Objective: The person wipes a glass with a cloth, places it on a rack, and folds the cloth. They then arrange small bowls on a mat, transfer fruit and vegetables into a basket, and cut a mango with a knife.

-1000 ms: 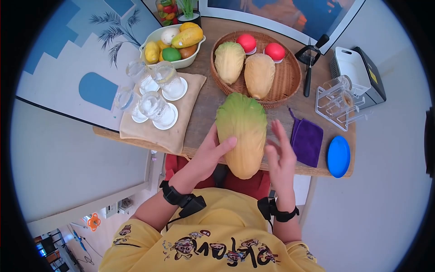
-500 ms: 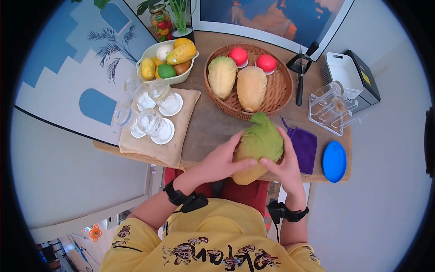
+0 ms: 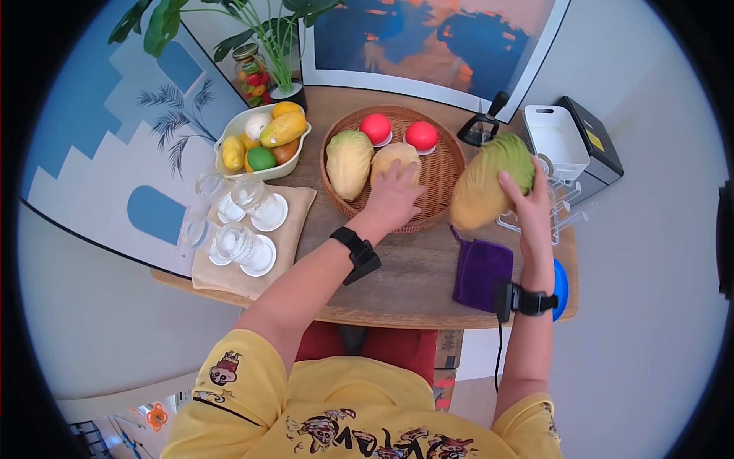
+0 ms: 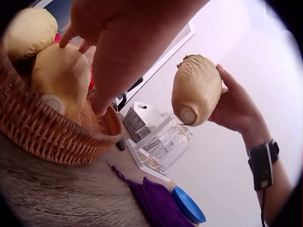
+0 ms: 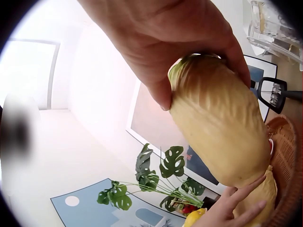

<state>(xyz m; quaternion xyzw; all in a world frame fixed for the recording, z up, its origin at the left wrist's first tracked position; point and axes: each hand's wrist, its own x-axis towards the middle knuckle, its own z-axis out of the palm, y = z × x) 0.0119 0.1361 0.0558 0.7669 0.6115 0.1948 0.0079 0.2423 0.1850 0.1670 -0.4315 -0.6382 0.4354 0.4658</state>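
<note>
In the head view the right hand point(image 3: 533, 208) grips a green-topped cabbage point(image 3: 489, 183), held up off the table to the right of the wicker basket point(image 3: 442, 200). The left hand point(image 3: 391, 200) reaches over the basket's near side, fingers spread on a pale cabbage point(image 3: 395, 159). The left wrist view has those fingertips on top of that pale cabbage point(image 4: 59, 75). Another cabbage point(image 3: 349, 164) lies at the basket's left, and two red round items point(image 3: 375, 128) sit at its back. In the right wrist view, thumb and fingers hold the cabbage point(image 5: 220, 123) by its leafy end.
Glass jars point(image 3: 256, 200) on white coasters stand on a beige cloth point(image 3: 294, 222) at the left, below a fruit bowl point(image 3: 269, 173). Rightward are a purple pouch point(image 3: 483, 275), a blue plate point(image 3: 561, 289), a glass rack point(image 3: 564, 222) and a white bin point(image 3: 556, 144).
The right hand has carried the green-topped cabbage up and to the right. The left hand has let go of it and moved onto the pale cabbage in the basket. The head view has shifted.
</note>
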